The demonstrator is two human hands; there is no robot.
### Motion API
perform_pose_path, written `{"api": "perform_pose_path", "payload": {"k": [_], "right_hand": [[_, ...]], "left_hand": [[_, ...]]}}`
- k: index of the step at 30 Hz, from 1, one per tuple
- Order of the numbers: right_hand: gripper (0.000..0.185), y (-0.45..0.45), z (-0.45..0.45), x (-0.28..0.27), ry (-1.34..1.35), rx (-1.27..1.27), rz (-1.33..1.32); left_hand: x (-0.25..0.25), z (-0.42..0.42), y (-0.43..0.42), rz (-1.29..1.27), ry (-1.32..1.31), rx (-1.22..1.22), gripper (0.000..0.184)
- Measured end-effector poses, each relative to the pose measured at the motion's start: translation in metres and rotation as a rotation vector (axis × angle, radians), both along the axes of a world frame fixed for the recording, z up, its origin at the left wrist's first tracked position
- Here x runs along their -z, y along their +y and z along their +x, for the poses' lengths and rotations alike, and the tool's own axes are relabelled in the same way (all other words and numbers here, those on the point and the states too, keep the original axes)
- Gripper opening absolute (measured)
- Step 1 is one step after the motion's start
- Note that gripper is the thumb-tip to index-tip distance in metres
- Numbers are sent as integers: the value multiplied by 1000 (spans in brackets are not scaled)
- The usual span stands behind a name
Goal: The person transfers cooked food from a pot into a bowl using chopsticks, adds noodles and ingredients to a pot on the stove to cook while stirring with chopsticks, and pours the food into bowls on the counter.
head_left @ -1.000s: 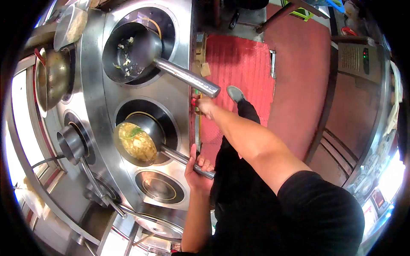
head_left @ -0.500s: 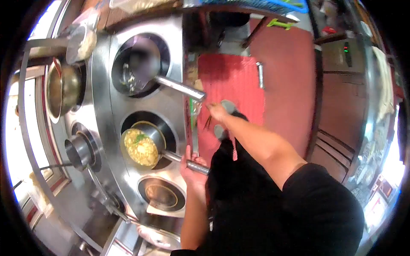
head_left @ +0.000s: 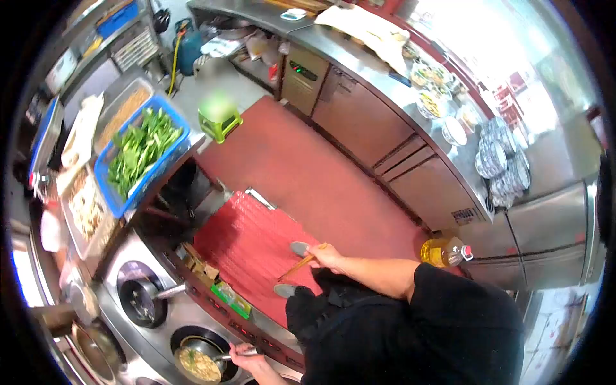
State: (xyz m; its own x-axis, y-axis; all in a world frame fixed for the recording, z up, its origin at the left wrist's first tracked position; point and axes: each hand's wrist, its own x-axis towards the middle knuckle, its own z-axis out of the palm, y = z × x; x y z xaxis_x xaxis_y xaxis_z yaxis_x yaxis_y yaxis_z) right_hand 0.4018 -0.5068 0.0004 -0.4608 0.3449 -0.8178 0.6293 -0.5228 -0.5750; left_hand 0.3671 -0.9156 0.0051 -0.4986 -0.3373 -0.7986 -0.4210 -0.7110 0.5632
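Observation:
Low in the view, my left hand [head_left: 247, 357] is closed around the metal handle [head_left: 228, 355] of a pan. The pan holds a yellowish food [head_left: 199, 366] with a bit of green on it, over a stove burner. My right hand [head_left: 326, 256] is out over the red floor mat, closed on a pair of chopsticks [head_left: 296, 267] that point down and to the left. Beside the first pan, a second long-handled pan [head_left: 142, 300] rests on another burner, with some pale bits inside.
A blue basket of leafy greens [head_left: 144, 151] stands past the stove, by trays of chopped food [head_left: 86, 212]. Brown-fronted cabinets [head_left: 359, 119] line the far side, with stacked bowls [head_left: 500, 160] on top. An oil bottle [head_left: 441, 253] is at the right.
The view has swung away from the stove toward the counter and cabinets. My left hand still grips the pan handle; my right hand still holds the chopsticks.

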Motion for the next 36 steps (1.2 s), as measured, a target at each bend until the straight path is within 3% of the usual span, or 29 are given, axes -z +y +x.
{"api": "perform_pose_path", "payload": {"k": [2,3,4,6,7,8,10,11,13,14,15,17,20,23,25,31,36], "right_hand": [[26,10,11,-11,12,49,2],[22,17,17,-3,18,20,-1],[19,26,21,2,25,-8,-6],[19,51,27,1,70,19,-36],[19,64,30,1,94,26,-63],[19,79,35,1,111,45,-72],[19,115,43,0,212,96,-93],[19,135,49,-3,228,114,-104],[20,180,66,-15,301,111,-51],[23,204,75,-21,338,114,-30],[23,230,87,-27,355,133,-35],[28,280,112,-44,409,223,-62],[33,352,151,-68,460,277,-4],[35,413,193,-89,514,379,23],[33,445,223,-98,559,469,144],[26,495,305,-128,633,869,155],[22,517,349,-147,569,1101,384]], "left_hand": [[16,15,-22,1,49,35,38],[9,23,-27,6,66,204,31],[-16,44,13,-512,287,329,28],[-16,59,22,-586,162,522,31],[-1,53,-6,-135,-193,585,56],[-7,56,10,-151,-179,602,56],[-23,85,57,8,-136,495,39],[-31,97,88,-9,-123,512,39],[-50,124,152,-454,219,791,28],[-47,130,181,-537,305,765,29],[-33,91,185,279,-104,549,23],[-52,93,246,119,-34,745,21],[-98,94,355,115,-51,837,18],[-84,73,416,63,-52,959,11],[-113,66,482,13,7,1133,15],[-155,45,662,-45,140,1580,23],[-176,51,821,64,156,1988,25]]}}
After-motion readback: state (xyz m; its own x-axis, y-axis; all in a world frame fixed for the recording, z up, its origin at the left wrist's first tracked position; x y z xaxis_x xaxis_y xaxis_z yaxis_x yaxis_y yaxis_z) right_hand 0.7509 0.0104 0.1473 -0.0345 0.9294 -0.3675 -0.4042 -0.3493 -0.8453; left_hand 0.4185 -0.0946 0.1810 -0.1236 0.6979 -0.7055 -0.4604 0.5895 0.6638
